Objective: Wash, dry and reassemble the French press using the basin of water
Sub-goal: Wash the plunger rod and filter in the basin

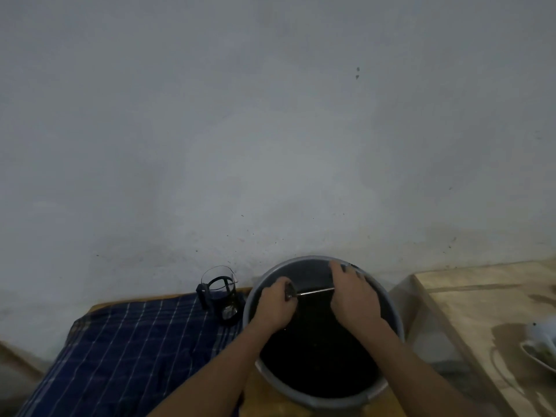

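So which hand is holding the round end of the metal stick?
The left hand grips the plunger at its filter end; the right hand holds the other end.

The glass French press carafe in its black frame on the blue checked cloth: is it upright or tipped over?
Upright. The glass French press carafe stands on its base on the blue checked cloth, its open rim facing up, beside the grey basin.

two hands (278, 302), one basin (394, 314), one plunger (313, 292), one carafe (221, 293), one cloth (129, 350)

dim, flat, bluish light; soft and grainy throughout, no glare, edges bowed by the wide lens, corners darkened.
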`<state>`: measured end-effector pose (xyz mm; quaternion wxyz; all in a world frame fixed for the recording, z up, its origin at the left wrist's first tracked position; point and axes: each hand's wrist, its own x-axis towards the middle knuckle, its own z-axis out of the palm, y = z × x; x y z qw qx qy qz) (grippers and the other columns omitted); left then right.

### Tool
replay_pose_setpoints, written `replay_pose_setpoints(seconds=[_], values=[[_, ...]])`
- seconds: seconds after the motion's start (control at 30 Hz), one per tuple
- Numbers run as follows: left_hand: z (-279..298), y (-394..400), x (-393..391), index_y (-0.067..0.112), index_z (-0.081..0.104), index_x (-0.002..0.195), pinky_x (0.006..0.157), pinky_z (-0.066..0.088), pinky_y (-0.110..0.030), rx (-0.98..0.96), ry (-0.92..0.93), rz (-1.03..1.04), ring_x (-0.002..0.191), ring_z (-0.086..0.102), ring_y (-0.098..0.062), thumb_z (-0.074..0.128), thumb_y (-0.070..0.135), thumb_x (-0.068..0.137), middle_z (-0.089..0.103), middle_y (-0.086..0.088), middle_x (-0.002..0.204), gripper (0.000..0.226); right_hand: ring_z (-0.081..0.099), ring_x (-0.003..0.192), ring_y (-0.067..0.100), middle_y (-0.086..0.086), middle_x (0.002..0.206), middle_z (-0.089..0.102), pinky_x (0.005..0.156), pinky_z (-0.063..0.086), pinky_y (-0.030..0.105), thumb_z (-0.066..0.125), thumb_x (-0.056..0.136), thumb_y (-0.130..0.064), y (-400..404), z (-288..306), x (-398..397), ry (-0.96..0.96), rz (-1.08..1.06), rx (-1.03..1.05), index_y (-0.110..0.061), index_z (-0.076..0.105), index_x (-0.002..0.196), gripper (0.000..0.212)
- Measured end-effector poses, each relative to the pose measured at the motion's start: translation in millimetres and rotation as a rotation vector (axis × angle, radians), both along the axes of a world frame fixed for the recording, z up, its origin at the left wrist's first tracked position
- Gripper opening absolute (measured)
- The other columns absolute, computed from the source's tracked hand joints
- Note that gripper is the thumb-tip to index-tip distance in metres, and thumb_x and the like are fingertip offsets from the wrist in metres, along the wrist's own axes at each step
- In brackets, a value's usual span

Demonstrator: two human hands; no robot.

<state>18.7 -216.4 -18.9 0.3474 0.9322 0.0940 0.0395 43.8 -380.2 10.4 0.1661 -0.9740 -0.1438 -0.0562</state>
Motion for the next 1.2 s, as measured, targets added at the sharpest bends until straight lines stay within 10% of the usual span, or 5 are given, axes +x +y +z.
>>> replay_pose_setpoints(seconds=[0.57, 0.87, 1.03, 1.2], values=[[15, 31, -29, 0.014, 0.064, 0.094, 0.078, 0.053, -0.034, -0.115, 0.224, -0.165, 0.089, 0.062, -0.021, 0.065, 0.017, 0.083, 0.062, -0.005, 0.089, 0.012, 0.059, 0.094, 0.024, 0.006, 0.112, 0.056, 0.072, 0.050, 0.033, 0.046, 0.091, -0.014, 11, 13, -50, 0.028, -0.006, -0.022, -0.020, 0.042, 0.122, 0.032], [18, 51, -37, 0.015, 0.058, 0.090, 0.060, 0.040, -0.013, -0.163, 0.044, -0.227, 0.076, 0.055, -0.009, 0.066, 0.023, 0.088, 0.059, 0.001, 0.085, 0.011, 0.059, 0.086, 0.018, 0.000, 0.103, 0.058, 0.063, 0.045, 0.025, 0.054, 0.090, -0.021, 19, 15, -64, 0.011, -0.057, 0.085, -0.025, 0.044, 0.114, 0.027], [16, 59, -40, 0.019, 0.058, 0.087, 0.066, 0.050, -0.020, -0.226, 0.015, -0.300, 0.073, 0.060, -0.010, 0.064, 0.030, 0.090, 0.061, 0.002, 0.079, 0.013, 0.058, 0.084, 0.015, -0.002, 0.102, 0.059, 0.069, 0.049, 0.025, 0.057, 0.089, -0.021, 23, 15, -70, 0.006, -0.083, 0.147, -0.026, 0.045, 0.115, 0.029], [18, 63, -51, 0.018, 0.055, 0.092, 0.062, 0.044, -0.014, -0.272, 0.010, -0.318, 0.072, 0.057, -0.004, 0.064, 0.029, 0.091, 0.057, 0.006, 0.079, 0.014, 0.057, 0.105, 0.017, -0.008, 0.101, 0.060, 0.106, 0.033, 0.045, 0.058, 0.087, -0.022, 27, 16, -78, 0.017, -0.146, 0.113, -0.031, 0.045, 0.113, 0.030]])
